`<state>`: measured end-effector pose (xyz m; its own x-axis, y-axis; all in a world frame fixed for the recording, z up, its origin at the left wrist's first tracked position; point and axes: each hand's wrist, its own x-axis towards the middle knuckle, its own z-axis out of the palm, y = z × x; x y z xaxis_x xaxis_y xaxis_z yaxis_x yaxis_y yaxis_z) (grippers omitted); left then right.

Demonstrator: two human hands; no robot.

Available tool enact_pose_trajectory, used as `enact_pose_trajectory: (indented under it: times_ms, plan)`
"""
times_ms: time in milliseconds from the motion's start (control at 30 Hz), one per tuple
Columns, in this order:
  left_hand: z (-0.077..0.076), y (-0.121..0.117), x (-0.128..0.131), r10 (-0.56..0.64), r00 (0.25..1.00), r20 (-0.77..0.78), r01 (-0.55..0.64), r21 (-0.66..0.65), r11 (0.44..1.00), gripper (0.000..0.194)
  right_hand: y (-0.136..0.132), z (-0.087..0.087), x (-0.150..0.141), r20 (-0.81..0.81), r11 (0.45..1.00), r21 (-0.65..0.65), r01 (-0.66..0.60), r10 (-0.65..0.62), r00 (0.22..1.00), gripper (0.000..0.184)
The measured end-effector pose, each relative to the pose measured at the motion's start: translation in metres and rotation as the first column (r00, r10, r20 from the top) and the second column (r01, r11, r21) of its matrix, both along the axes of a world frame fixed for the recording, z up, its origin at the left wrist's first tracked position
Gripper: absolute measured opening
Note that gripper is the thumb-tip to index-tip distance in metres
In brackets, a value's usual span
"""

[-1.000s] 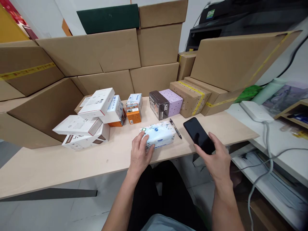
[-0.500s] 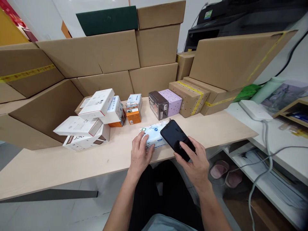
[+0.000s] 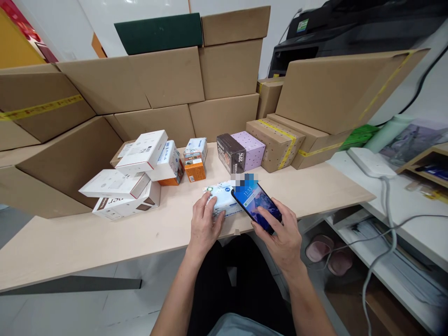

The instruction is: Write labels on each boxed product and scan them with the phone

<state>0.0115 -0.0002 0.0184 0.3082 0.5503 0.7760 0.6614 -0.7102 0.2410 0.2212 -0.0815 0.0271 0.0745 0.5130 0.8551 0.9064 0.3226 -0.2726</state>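
Note:
My right hand point(image 3: 282, 235) holds a smartphone point(image 3: 257, 204), its screen lit with a clock and a blue picture. One finger of that hand lies over the screen. The phone is tilted above the right part of a tissue pack point(image 3: 221, 192), covering some of it. My left hand point(image 3: 206, 221) grips the left end of this white and blue pack, with fingers on top and thumb against the near side. The pack lies near the front edge of the wooden table point(image 3: 168, 228). The pen seen beside the pack earlier is hidden now.
White boxes point(image 3: 115, 183) are stacked loosely at left, with small orange boxes point(image 3: 194, 170) nearby. A dark brown box point(image 3: 231, 154) and a purple box point(image 3: 252, 150) stand at the back. Cardboard boxes point(image 3: 168, 77) wall the rear. A shelf with cables point(image 3: 388, 224) is at right.
My right hand has brought the phone leftward over the tissue pack, and a finger has moved onto the screen. The screen has turned from black to lit. My left hand has stayed on the pack.

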Motion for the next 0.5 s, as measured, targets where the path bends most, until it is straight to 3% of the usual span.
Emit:
enact_pose_trajectory:
  times_ms: [133, 267, 500]
  plan:
    - [0.000, 0.000, 0.000, 0.004, 1.000, -0.001, -0.004, -0.004, 1.000, 0.051, 0.001, 0.000, 0.007, 0.004, 0.999, 0.032, 0.034, -0.034, 0.999, 0.049]
    - [0.000, -0.001, 0.000, 0.001, 1.000, 0.000, -0.001, -0.004, 1.000, 0.051, 0.004, -0.003, 0.031, 0.001, 0.989, 0.023, 0.147, -0.147, 0.989, 0.053]
    - [-0.002, 0.000, 0.000, -0.006, 1.000, 0.015, 0.006, -0.010, 1.000, 0.053, 0.019, -0.022, 0.106, 0.123, 0.918, -0.200, 0.343, -0.324, 0.938, 0.054]
